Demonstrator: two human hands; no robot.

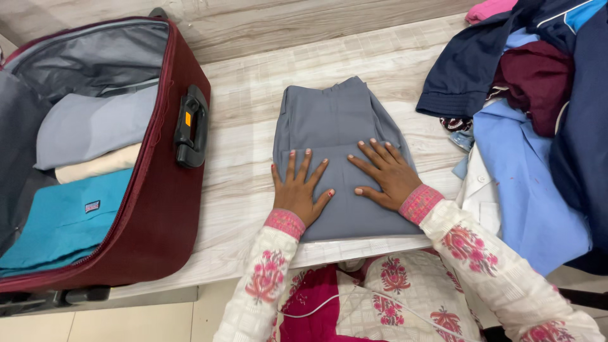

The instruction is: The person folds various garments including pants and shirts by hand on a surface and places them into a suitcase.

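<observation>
Two hands press flat on folded grey trousers (335, 158) in the middle of a pale wooden table (240, 126).

Far to the left lies an open dark red suitcase (158, 209) with a black handle (191, 126) on its side. Inside it are folded clothes: a grey-blue piece (88, 123) at the top, a cream piece (98, 164) under it, and a teal piece (63, 218) nearest the person.

Next comes the left hand (301, 187). Its fingers are spread wide and it lies palm down on the near left part of the trousers. Just beside it, the right hand (386, 174) lies flat too, fingers spread, on the near right part. Neither hand grips anything.

On the right sits a messy pile of clothes (538, 126), with dark blue, maroon, light blue and white pieces.
</observation>
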